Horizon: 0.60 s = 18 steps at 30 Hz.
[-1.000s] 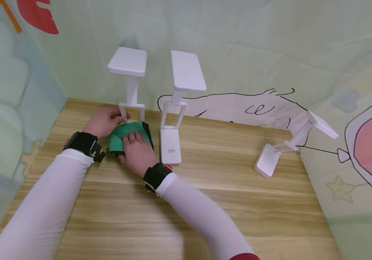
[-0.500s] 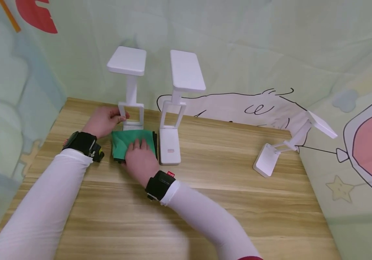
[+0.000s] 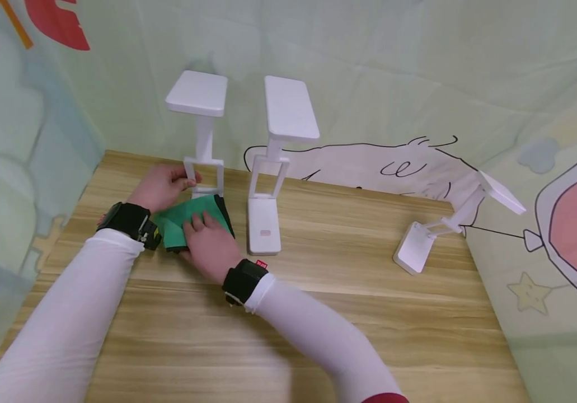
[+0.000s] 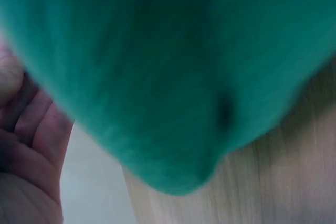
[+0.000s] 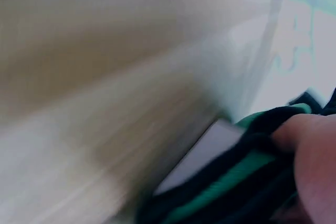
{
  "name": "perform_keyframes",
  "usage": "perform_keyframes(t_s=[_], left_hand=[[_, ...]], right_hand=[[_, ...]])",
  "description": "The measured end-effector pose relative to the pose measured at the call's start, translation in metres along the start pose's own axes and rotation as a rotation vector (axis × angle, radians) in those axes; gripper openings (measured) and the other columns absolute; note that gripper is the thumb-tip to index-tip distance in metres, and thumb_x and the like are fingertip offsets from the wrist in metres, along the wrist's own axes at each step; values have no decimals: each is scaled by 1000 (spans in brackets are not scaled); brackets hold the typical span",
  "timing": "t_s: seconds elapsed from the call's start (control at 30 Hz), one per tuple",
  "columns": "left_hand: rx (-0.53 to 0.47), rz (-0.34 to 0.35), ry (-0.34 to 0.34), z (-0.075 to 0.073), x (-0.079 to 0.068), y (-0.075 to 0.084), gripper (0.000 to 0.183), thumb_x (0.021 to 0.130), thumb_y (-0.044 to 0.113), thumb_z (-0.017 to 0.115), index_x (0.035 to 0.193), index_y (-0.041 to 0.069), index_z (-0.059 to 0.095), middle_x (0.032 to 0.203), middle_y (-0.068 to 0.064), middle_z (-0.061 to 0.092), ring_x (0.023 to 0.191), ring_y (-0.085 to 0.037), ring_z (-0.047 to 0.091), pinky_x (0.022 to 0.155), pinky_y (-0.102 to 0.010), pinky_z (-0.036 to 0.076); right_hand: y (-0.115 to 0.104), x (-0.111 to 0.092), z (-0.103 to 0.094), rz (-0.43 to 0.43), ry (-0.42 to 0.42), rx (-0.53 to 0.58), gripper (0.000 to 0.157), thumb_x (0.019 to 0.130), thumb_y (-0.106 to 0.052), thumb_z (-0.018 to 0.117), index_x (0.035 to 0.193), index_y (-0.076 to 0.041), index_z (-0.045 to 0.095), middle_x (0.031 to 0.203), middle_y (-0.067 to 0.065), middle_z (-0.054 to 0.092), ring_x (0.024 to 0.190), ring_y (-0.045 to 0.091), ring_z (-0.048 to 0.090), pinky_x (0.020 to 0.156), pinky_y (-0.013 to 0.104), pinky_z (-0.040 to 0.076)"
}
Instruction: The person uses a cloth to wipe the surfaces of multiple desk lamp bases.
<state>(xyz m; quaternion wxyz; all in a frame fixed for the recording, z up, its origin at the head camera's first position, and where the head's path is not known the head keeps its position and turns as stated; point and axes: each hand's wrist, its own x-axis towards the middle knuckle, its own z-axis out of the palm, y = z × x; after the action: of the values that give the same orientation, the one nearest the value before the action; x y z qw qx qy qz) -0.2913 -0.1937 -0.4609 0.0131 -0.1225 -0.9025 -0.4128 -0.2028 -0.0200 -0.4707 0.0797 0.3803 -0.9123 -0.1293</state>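
My left hand [image 3: 159, 184] pinches the hinged frame of the leftmost white desk lamp [image 3: 205, 134], thumb in front and a fingertip showing inside the frame. Over that lamp's base lies a green cloth [image 3: 172, 223] with black edging. On top of the cloth rest the fingers of my right hand [image 3: 210, 246], its thumb tucked at the near edge. The cloth hides most of the base; a pale corner of the lamp base [image 5: 202, 153] shows under it in the right wrist view. Blurred green cloth [image 4: 157, 93] fills much of the left wrist view.
A second white desk lamp [image 3: 264, 224] stands upright just right of the cloth. Far to the right is a third, tilted lamp [image 3: 414, 246]. All stand on a wooden table [image 3: 348, 313], with a printed curtain [image 3: 394, 84] behind.
My right hand and the cloth have shifted right and toward me, then back left, over the lamp base. My left hand and the lamps have stayed in place.
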Motion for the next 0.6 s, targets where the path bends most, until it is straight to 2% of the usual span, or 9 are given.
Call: perform_keyframes(t_s=[0.1,0.2,0.43,0.53,0.6], left_hand=[[2,-2,-3,-1,0,0,19,100,17,60,113,8,72,112,-17,70,108,-31,59,91,-51,47],[7,3,-9,-1,0,1,20,101,18,60,114,8,72,113,-17,70,111,-32,58,94,-52,47],[-14,-2,-12,-2,-2,1,21,101,18,59,114,7,71,114,-17,70,110,-30,58,89,-52,47],[-17,4,-2,-2,-2,1,20,101,18,60,114,8,71,114,-16,70,109,-30,58,88,-52,47],[-21,16,7,-1,-2,-1,21,101,19,60,114,7,71,113,-16,70,109,-30,59,88,-52,48]], right_hand=[[10,12,5,47,-38,55,65,95,-55,60,141,-9,52,140,10,54,132,26,44,114,31,31],[16,14,9,80,-58,90,66,95,-53,61,144,-9,49,146,10,50,135,26,40,115,32,31],[20,-1,0,42,-73,128,58,97,-51,60,136,-8,56,143,9,53,133,27,42,112,32,35],[21,-12,-6,25,-102,190,49,98,-49,59,129,-11,60,137,5,58,130,24,46,103,31,46],[23,-20,-11,12,-104,250,41,98,-47,59,121,-13,63,122,1,64,118,19,53,89,29,54]])
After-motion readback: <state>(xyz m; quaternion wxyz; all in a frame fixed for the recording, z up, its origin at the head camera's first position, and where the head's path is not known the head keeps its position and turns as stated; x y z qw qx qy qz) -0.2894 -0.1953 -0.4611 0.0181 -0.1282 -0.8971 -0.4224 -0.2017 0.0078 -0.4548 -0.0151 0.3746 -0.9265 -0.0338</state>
